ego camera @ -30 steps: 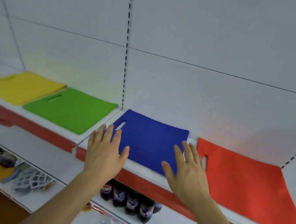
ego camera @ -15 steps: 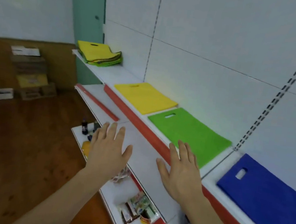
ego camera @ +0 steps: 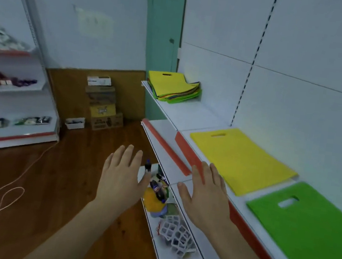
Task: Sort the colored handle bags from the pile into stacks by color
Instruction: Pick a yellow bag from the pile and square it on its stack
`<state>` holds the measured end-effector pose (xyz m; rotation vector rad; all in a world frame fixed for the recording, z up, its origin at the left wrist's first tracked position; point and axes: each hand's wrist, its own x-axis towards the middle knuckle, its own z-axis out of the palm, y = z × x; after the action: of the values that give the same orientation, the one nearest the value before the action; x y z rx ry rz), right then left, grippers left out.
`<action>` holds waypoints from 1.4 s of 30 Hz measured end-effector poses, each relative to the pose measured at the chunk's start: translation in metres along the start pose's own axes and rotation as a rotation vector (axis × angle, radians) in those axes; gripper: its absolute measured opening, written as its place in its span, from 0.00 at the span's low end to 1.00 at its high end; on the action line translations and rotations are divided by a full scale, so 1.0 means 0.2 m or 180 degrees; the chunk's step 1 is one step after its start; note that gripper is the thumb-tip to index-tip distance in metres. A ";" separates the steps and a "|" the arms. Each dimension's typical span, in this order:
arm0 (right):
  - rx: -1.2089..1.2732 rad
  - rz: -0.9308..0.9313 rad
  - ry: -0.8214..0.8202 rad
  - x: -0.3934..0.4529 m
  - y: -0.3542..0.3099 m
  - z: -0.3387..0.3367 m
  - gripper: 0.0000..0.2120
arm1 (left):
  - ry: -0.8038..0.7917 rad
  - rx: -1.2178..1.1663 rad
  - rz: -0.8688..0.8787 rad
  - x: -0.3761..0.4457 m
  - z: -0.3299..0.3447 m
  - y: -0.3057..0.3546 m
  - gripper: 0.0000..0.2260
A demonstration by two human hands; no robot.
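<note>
A pile of mixed handle bags (ego camera: 174,88), yellow on top with green and other colours beneath, lies at the far end of the white shelf (ego camera: 191,114). Closer on the same shelf lie a flat yellow bag (ego camera: 242,158) and, to its right, a green bag (ego camera: 309,230). My left hand (ego camera: 122,179) hovers over the floor with straight fingers, holding nothing. My right hand (ego camera: 205,192) is spread flat in the air in front of the shelf's red edge, also empty. Both hands are well short of the pile.
A lower shelf (ego camera: 173,238) holds bottles, a yellow item and a white plastic basket (ego camera: 175,234). Cardboard boxes (ego camera: 101,103) stand against the far wall. Another shelving unit (ego camera: 13,97) stands at left. A cable (ego camera: 7,192) loops across the wooden floor.
My view has swung left along the shelf: the blue and red bags left the frame, and the pile and the room's left side came in. Both hands stayed open and empty.
</note>
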<state>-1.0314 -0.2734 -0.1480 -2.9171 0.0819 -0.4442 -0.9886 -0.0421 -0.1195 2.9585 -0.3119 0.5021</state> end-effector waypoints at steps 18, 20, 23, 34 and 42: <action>-0.0219 -0.0087 -0.0044 1.45 -0.50 0.52 0.44 | 0.0029 -0.0218 -0.0055 1.29 0.44 -0.80 0.31; -0.0232 0.0025 -0.0011 1.59 -0.55 0.56 0.42 | 0.0051 -0.0233 0.0022 1.46 0.47 -0.89 0.31; -0.0293 0.0170 -0.0053 1.76 -0.59 0.65 0.40 | 0.0013 -0.0297 0.0082 1.68 0.51 -1.00 0.31; -0.0307 0.0389 0.0387 2.56 -0.62 0.98 0.36 | 0.0047 -0.0355 0.0564 2.54 0.88 -1.16 0.30; -0.0242 0.0791 0.0501 3.14 -0.54 1.07 0.36 | 0.0005 -0.0251 0.1024 3.27 1.06 -1.11 0.31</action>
<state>-0.3645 -0.1811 -0.1459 -2.8862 0.4873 -0.6380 -0.2695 0.0226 -0.1178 2.8414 -0.7958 0.5118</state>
